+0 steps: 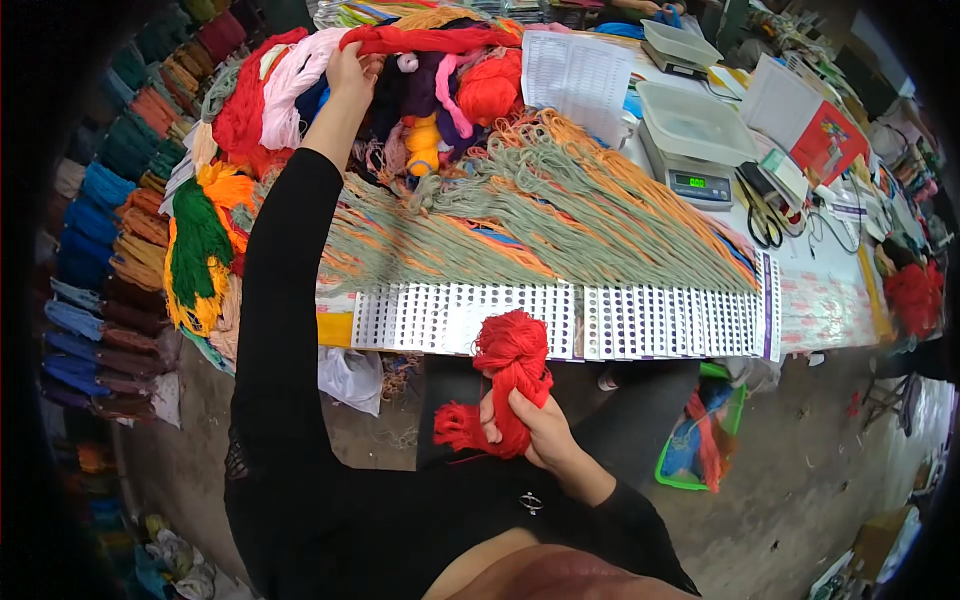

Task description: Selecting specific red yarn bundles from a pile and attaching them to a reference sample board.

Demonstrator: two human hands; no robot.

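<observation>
Head view: I looked down from far away and saw two bare hands with red yarn.
Left hand: the left hand [355, 72] was reached out far, its fingers closed on the left end of a long, bright red yarn hank [440, 40].
Long red hank: it lay across the top of a big, many-coloured yarn pile [425, 105].
Right hand: the right hand [545, 430] was gripping a twisted, bright red yarn bundle [512, 345].
Twisted red bundle: it was over the lap, by the near edge of the white table [825, 290].
Table front: I saw white cards with rows of holes [460, 318], with grey-green and orange yarn strands [600, 210] behind them.
Table right: a grey weighing scale [690, 187] held a clear plastic tub [695, 120].
Floor: a bright green plastic basket [738, 410] had blue and pinkish-red yarn inside.
</observation>
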